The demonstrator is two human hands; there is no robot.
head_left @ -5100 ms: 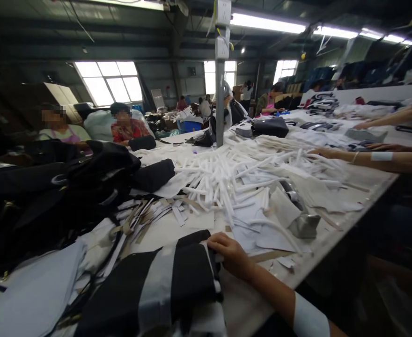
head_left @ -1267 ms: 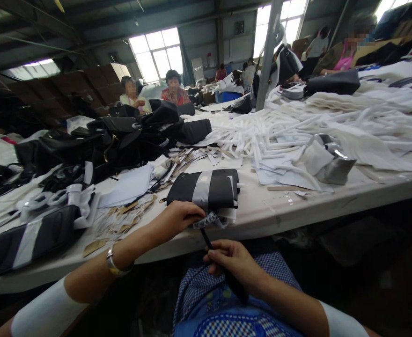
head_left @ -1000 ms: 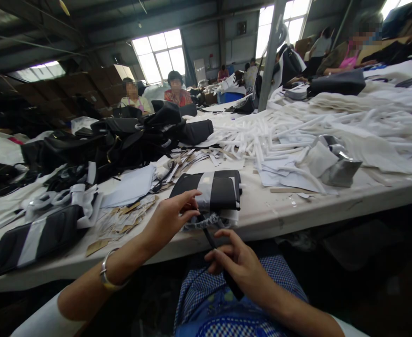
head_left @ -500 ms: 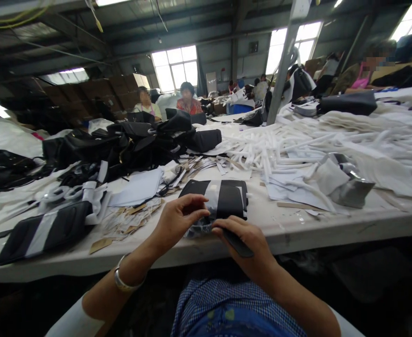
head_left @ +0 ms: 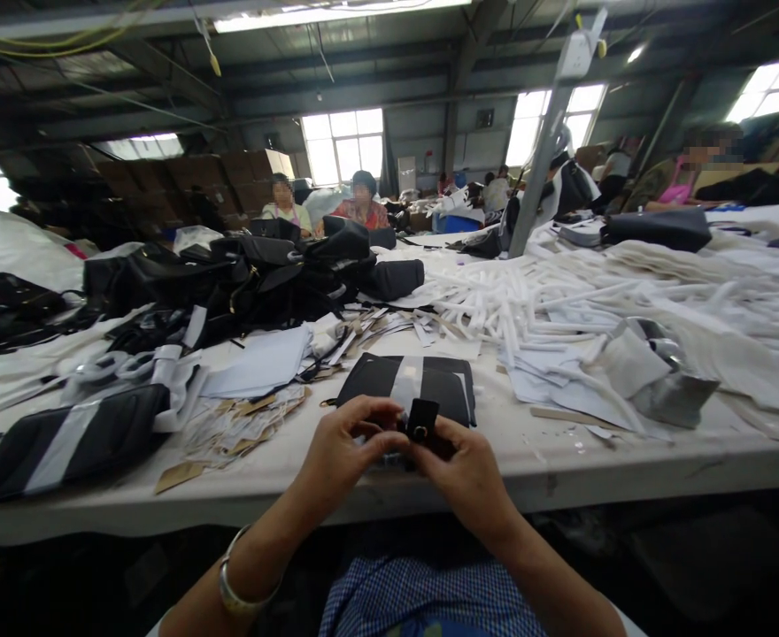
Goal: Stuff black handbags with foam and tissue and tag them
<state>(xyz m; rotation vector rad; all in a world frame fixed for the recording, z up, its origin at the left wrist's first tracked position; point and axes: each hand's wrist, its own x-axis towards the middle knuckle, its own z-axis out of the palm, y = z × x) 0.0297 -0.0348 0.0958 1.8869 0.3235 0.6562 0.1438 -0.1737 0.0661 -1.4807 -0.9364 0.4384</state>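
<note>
A short black strap with a small round metal fitting near its lower end stands up between my hands. My right hand is closed, thumb and fingers pinching this strap. At the strap's left edge my left hand is closed too, fingertips close to the thumb around a small dark bit I cannot make out. Just beyond my hands lies a flat, folded black bag with a whitish band round its middle. My fingers hide its near edge, where some clear plastic shows.
Another banded black bag lies at the left. Paper scraps and tags, white sheets, a heap of black bags, white strips and a tape roll cover the table. A post rises behind; people sit beyond.
The strap has swung from pointing down over my right hand to standing upright between both hands. Both hands have moved slightly down in the view, and the camera has tilted up a little.
</note>
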